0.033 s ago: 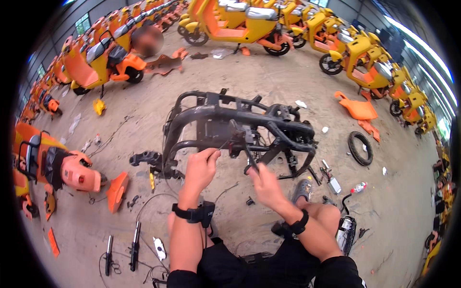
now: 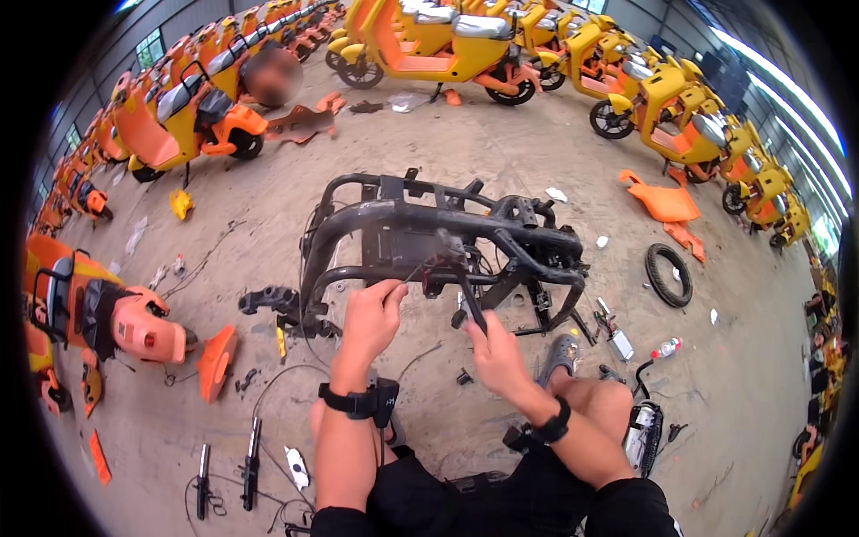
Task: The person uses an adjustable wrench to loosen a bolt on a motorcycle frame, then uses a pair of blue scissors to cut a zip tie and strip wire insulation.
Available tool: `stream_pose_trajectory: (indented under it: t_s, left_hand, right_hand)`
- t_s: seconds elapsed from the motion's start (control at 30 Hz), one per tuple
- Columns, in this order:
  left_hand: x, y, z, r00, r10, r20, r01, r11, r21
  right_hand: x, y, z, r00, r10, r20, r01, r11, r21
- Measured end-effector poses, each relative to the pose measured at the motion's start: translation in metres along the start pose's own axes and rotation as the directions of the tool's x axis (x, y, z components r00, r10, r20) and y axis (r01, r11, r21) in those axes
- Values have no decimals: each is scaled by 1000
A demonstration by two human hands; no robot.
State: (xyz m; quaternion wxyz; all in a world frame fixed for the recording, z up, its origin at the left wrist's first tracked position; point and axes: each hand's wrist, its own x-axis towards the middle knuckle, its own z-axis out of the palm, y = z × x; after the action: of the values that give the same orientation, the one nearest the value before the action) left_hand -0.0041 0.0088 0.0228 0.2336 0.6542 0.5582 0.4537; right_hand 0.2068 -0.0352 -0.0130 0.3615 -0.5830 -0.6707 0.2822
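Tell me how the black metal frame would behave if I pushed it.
The black metal frame would likely stay stiff, being built of thick joined tubes. It is probably heavy, given those tubes and the dark flat panel set between them. It may scrape or rock rather than roll, since no wheels show on it.

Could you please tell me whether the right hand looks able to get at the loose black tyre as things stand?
Probably not: the right hand is closed around a dark hammer-like tool, and the loose black tyre lies farther off to the right, seemingly out of reach.
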Motion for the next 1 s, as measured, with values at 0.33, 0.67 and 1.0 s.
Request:
stream_pose_trajectory:
  t_s: [0.33,0.67,1.0]
  left_hand:
    - [-7,-2,-5,1000,11,-1,-11,996,-83]
    - [-6,-10,-5,999,14,-37,-17,996,-91]
    - [-11,-1,-13,1000,-24,-4,24,998,-60]
  right_hand:
    - [-18,-60,-75,968,-83,-239,183,881,437]
    - [-6,15,16,998,-39,-56,41,999,35]
    - [-26,-13,-50,992,78,-95,-31,906,421]
